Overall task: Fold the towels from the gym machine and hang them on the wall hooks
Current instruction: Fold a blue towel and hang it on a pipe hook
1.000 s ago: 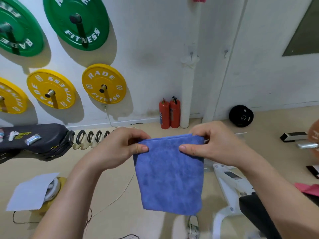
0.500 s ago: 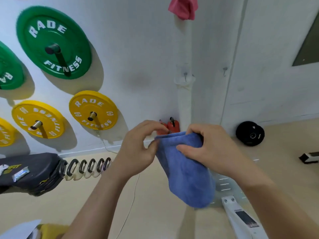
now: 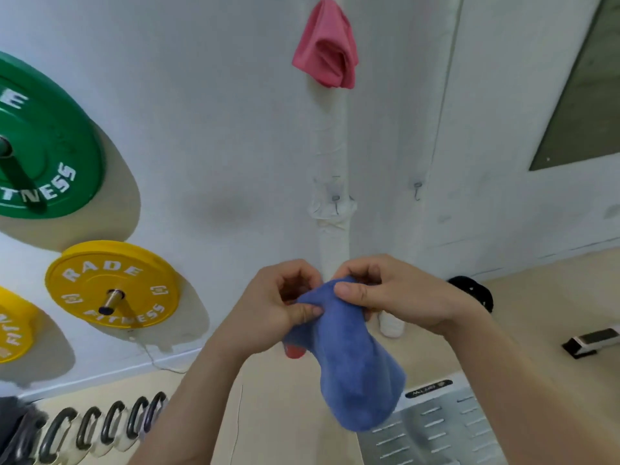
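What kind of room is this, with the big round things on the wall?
Most likely a gym. A green plate and a yellow plate marked FITNESS hang on wall pegs. A black plate sits low by the wall, and a pink towel hangs high on it.

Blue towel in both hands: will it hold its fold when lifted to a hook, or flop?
Likely floppy: the blue towel droops below where the left hand and right hand pinch it. Probably light, since pinches alone carry it. Its plush pile looks grippy, not slippery.
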A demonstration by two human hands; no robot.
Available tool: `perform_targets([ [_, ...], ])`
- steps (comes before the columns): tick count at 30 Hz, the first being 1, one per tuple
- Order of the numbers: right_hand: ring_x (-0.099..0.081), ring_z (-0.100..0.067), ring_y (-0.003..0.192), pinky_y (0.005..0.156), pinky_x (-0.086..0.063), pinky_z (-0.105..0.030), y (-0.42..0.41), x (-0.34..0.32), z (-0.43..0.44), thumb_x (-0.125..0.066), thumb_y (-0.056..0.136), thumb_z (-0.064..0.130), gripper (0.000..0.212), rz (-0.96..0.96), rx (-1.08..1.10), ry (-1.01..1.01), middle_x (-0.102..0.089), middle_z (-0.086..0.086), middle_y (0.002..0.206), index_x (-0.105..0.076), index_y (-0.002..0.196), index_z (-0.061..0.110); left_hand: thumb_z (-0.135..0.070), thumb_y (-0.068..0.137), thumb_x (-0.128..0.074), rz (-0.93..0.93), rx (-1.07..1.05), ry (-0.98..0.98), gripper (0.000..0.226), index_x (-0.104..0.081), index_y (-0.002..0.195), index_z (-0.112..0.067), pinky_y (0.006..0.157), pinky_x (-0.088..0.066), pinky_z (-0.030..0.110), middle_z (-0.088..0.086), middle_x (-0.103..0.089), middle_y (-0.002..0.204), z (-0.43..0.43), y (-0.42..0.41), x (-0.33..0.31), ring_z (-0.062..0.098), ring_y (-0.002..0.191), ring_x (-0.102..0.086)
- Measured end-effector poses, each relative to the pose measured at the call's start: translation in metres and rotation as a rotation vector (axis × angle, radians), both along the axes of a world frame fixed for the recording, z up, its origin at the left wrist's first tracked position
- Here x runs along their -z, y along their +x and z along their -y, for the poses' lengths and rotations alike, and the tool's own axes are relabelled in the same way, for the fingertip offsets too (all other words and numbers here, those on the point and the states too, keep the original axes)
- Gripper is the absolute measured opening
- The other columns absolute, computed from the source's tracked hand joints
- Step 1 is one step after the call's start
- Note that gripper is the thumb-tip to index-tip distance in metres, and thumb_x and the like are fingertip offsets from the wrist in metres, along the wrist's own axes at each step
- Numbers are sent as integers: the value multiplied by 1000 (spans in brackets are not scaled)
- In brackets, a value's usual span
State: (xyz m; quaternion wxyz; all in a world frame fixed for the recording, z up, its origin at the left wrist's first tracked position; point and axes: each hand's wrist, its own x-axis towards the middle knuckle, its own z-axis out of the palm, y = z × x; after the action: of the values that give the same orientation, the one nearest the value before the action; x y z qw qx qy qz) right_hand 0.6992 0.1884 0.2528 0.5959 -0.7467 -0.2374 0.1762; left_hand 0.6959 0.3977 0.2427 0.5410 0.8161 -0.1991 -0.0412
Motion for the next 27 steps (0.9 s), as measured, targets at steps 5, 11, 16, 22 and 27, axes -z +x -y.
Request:
perform_targets([
  [5,-56,-12,62,58,-46,-20,89,-18,-27,-65,83,21,7,-31,47,69,-63,1,69,-70,83,16,-17,80,-65,-117,200,-121,21,-67,97,-5,78,-51,26,12,-70,93,-30,93,-19,16,87,-66],
  [11,-58,-10,58,51,-46,-19,166,-15,-40,-62,89,29,23,-141,194,247,-64,0,69,-62,91,6,-25,78,-65,-100,156,-239,13,-70,79,-14,66,-48,18,-2,-70,74,-16,183,-25,8,71,-63],
  [16,-53,-19,83,70,-46,-26,217,-7,-12,-55,92,29,21,-207,102,43,-57,-9,93,-61,108,17,-19,88,-54,-168,291,-267,16,-61,88,-5,72,-46,21,2,-65,78,-14,241,-9,12,76,-60],
  [22,-54,-5,85,71,-46,-20,284,30,14,-55,96,23,15,-175,272,-110,-60,3,92,-63,97,11,-11,90,-56,-284,223,-211,5,-61,91,-11,72,-46,29,12,-64,77,16,306,38,19,74,-58],
  [27,-50,-11,73,64,-46,-22,349,79,28,-52,97,19,19,-222,326,-82,-55,0,75,-62,83,12,-7,93,-55,-285,19,-93,13,-66,89,-14,67,-48,16,1,-67,77,40,365,75,6,70,-60],
])
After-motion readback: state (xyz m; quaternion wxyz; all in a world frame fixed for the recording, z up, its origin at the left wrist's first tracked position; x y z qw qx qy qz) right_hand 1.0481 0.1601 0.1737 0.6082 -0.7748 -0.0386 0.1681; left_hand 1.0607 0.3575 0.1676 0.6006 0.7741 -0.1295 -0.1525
